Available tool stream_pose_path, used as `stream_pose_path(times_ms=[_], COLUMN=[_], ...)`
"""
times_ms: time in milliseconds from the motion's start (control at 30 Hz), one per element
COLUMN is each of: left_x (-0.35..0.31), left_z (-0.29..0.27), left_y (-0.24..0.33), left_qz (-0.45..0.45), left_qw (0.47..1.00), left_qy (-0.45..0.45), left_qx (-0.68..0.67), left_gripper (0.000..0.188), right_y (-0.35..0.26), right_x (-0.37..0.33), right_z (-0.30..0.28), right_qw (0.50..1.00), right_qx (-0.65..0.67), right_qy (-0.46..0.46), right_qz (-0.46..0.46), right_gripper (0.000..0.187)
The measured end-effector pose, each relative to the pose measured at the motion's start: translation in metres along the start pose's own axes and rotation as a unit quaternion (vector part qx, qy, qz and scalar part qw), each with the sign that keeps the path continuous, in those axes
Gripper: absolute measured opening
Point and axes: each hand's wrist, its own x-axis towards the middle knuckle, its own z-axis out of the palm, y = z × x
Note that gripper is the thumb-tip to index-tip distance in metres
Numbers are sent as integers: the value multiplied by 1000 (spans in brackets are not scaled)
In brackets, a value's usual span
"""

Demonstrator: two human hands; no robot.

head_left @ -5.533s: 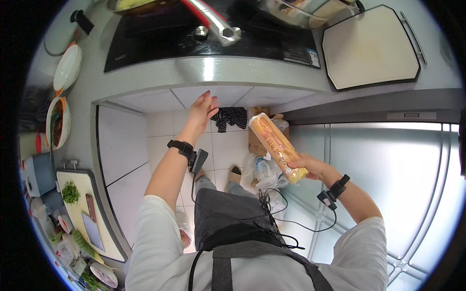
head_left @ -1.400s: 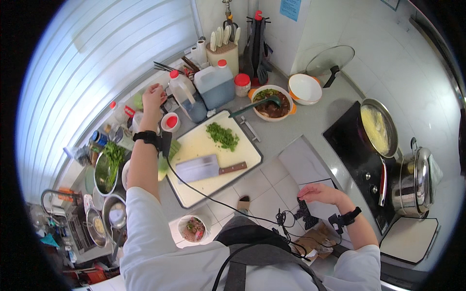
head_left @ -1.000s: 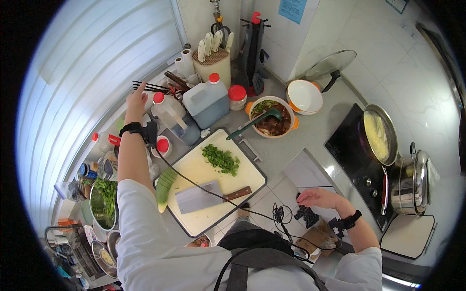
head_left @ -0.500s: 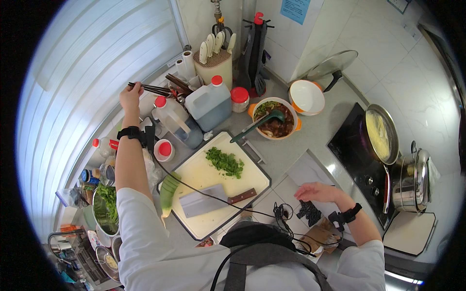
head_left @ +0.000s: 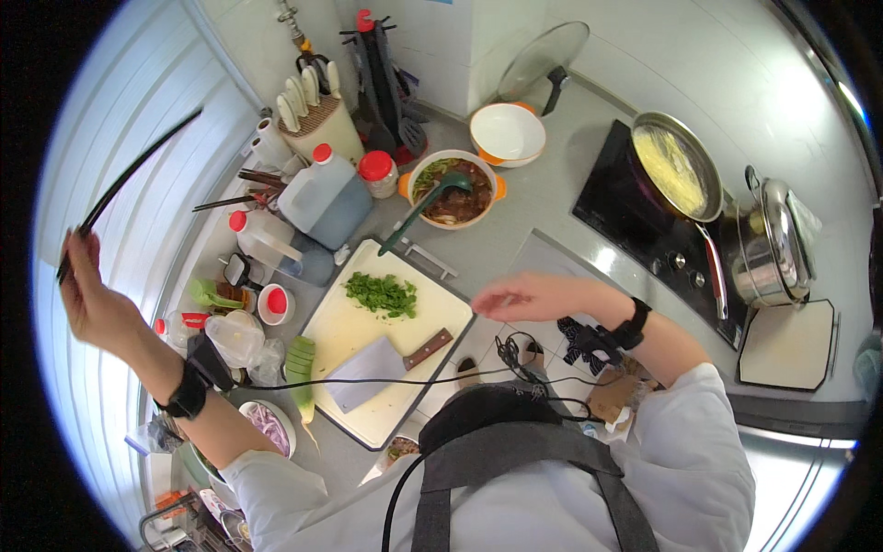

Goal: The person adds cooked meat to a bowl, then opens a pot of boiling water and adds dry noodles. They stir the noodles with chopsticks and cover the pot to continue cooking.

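The dark chopsticks (head_left: 129, 173) are clamped near one end in the left hand (head_left: 97, 294), raised at the left before the slatted window covering; the right hand (head_left: 524, 296) is held empty, fingers loosely extended, near the cutting board (head_left: 425, 276). Light weight and stiffness are to be expected; slipping or crossing may occur, so both shafts should be gripped together near the end.

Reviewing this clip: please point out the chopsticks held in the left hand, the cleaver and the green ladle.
Held chopsticks (head_left: 117, 184): head view, on the shafts.
Cleaver (head_left: 372, 364): head view, on the blade.
Green ladle (head_left: 410, 222): head view, on the handle.
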Motion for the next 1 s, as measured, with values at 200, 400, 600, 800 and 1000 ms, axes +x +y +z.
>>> stream_pose_path(times_ms=[200,400,600,800,1000], left_x=[-67,-201,-258,-288,-300], left_z=[57,161,221,253,256], left_y=[56,129,178,222,223], left_qz=[-312,-540,-646,-593,-514], left_qw=[854,656,550,495,517], left_qy=[-30,-161,-240,-468,-581], left_qx=[-416,-503,-472,-429,-361], left_gripper=[23,19,20,34,34], right_y=[-41,-44,-23,-25,-22], right_x=[-11,-83,-182,-278,-335], right_z=[-5,-27,-38,-39,-66], right_qw=[973,874,794,753,649], right_qx=[157,284,384,263,-13], right_qy=[101,250,379,549,753], right_qz=[-137,-304,-279,-249,-111], right_gripper=[70,81,28,21,19])
